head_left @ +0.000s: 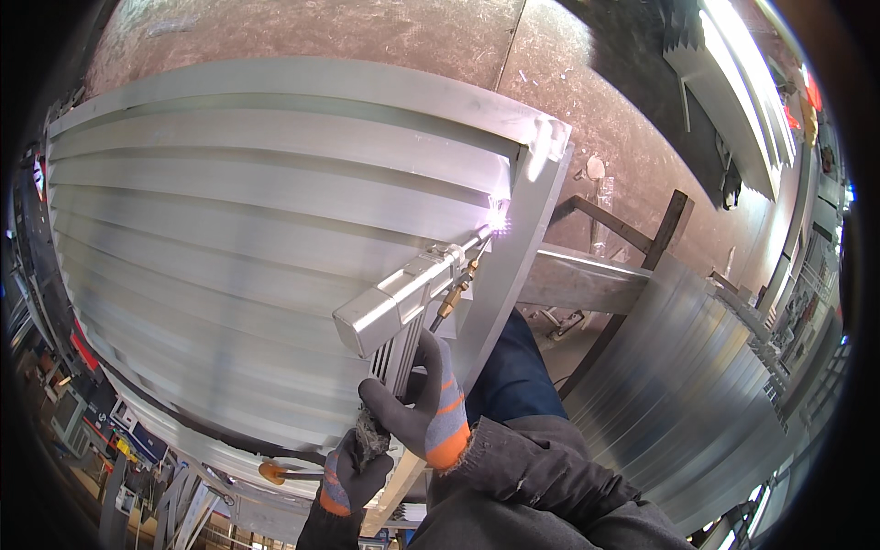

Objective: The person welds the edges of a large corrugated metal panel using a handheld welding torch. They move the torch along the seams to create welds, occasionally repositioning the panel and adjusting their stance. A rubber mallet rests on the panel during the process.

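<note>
Gripped in my gloved right hand [423, 408] is a silver handheld welding gun [394, 302], its nozzle pointing up and to the right. A bright pinkish-white weld spark [497, 220] glows at the tip, where a slat meets the side bar of a large grey metal louver panel [229, 202]. A thin hose with brass fittings [449, 301] runs alongside the gun. Just below, my gloved left hand [359, 472] is closed round a grey, frayed-looking sleeve [371, 435] at the lower end of the gun's handle. Both gloves are dark with grey and orange bands.
The panel rests on a support frame; a dark metal leg [667, 229] shows at right. A stack of long shiny metal strips [678, 367] lies right of my legs. More pale profiles [733, 101] stand at the far right. An orange-ended rod [273, 472] is left of my left hand.
</note>
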`<action>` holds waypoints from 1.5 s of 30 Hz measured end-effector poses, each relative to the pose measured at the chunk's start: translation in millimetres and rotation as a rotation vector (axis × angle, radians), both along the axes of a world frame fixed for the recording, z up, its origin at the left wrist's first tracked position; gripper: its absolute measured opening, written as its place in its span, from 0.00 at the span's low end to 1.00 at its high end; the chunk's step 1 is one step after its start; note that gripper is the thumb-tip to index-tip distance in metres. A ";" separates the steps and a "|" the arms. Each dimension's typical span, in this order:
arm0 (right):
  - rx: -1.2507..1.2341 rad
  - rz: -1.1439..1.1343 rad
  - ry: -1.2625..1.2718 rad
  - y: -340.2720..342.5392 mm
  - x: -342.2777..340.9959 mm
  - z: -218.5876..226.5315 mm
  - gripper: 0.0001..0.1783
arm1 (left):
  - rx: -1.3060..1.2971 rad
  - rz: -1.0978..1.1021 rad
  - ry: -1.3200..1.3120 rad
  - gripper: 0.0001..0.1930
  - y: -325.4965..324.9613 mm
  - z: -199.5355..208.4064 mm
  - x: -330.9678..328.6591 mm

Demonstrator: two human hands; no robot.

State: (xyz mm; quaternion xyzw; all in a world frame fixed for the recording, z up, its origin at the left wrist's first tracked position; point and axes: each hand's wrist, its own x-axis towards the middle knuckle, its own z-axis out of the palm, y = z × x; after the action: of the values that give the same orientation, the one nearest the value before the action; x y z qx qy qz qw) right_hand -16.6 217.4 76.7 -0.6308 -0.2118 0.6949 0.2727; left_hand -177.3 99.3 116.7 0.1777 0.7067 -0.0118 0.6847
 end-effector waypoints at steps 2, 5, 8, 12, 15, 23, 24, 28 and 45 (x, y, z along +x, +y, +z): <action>-0.001 0.012 -0.011 -0.9 -0.3 0.8 0.42 | 0.014 0.003 -0.012 0.24 -0.7 0.7 -1.1; -0.017 0.014 -0.008 -2.8 -0.9 2.1 0.41 | 0.020 0.034 -0.034 0.24 -3.8 0.5 -2.7; 0.006 0.015 -0.022 -5.3 -1.8 2.4 0.41 | 0.005 0.052 -0.045 0.24 -7.5 0.5 -4.7; -0.011 0.010 -0.008 -9.6 -2.8 2.8 0.41 | 0.032 -0.002 -0.040 0.23 -9.8 1.4 -6.0; 0.005 0.016 -0.002 -12.7 -3.1 3.0 0.42 | 0.049 0.001 -0.046 0.23 -9.9 3.3 -6.1; 0.017 0.026 -0.011 -18.4 -4.2 5.5 0.44 | 0.047 -0.029 -0.032 0.22 -8.3 8.1 -5.9; 0.019 0.034 -0.018 -18.9 -4.3 6.2 0.44 | 0.057 -0.044 -0.029 0.22 -7.7 8.8 -5.9; 0.022 0.043 -0.034 -20.7 -5.1 9.2 0.43 | 0.009 -0.080 0.000 0.23 -4.6 12.8 -5.3; 0.084 0.067 0.131 -16.3 -3.8 25.2 0.53 | 0.001 0.309 0.014 0.13 -3.9 36.9 5.6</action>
State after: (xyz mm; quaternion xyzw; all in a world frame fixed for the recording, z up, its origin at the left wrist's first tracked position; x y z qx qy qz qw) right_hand -20.4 201.1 101.9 -0.5643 -0.2436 0.7339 0.2890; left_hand -171.8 95.4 153.6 0.0672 0.7303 0.0927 0.6734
